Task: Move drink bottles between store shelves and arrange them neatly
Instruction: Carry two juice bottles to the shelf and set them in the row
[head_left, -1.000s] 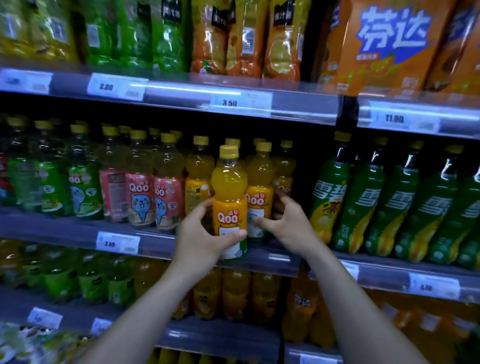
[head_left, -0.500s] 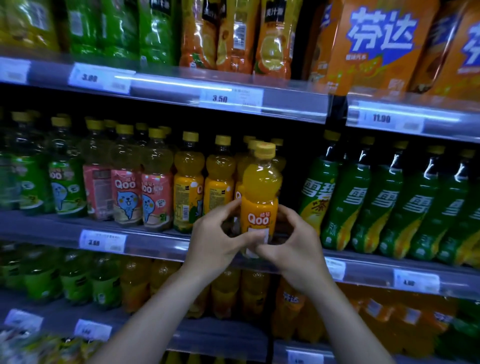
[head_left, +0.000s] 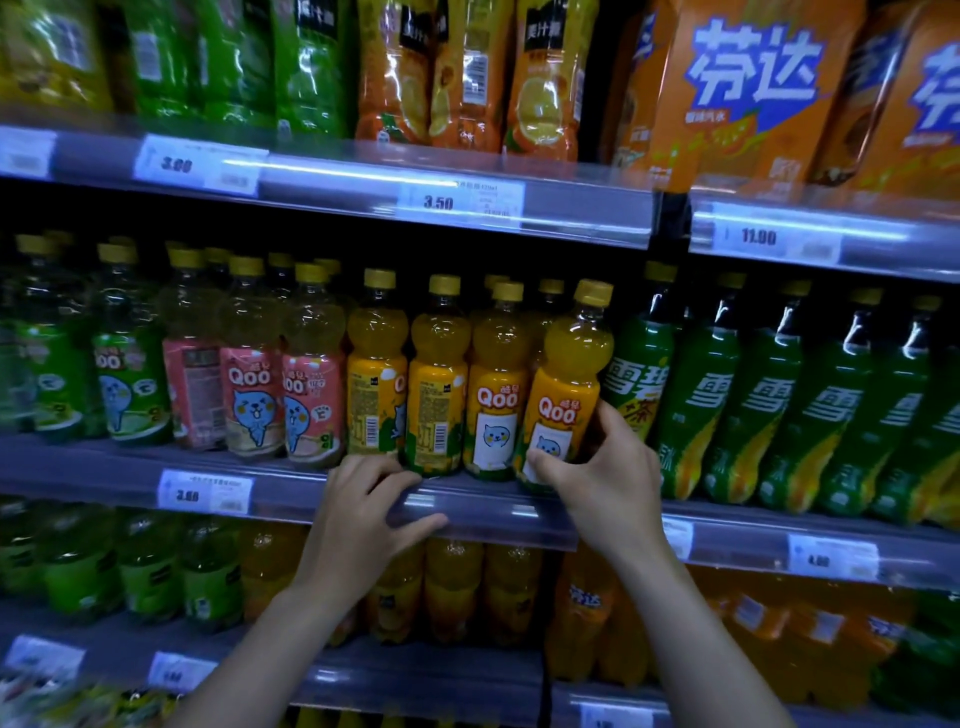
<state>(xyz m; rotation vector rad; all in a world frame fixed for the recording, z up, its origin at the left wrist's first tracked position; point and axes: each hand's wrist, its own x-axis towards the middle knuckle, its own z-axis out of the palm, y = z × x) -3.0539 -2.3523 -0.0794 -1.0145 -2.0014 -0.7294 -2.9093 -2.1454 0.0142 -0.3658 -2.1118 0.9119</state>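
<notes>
**Orange bottle at the row's end**

The right hand (head_left: 613, 483) is pinching the tilted orange bottle (head_left: 569, 374) low on its label. The bottle is standing at the right end of the orange row on the middle shelf (head_left: 493, 512), beside green bottles (head_left: 696, 395). The left hand (head_left: 363, 514) is resting on the shelf edge, fingers loosely spread.

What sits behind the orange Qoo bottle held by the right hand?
A rear bottle's yellow cap shows left of the orange Qoo bottle in the right hand. Its body is mostly covered; deeper back is too dark to read.
</notes>
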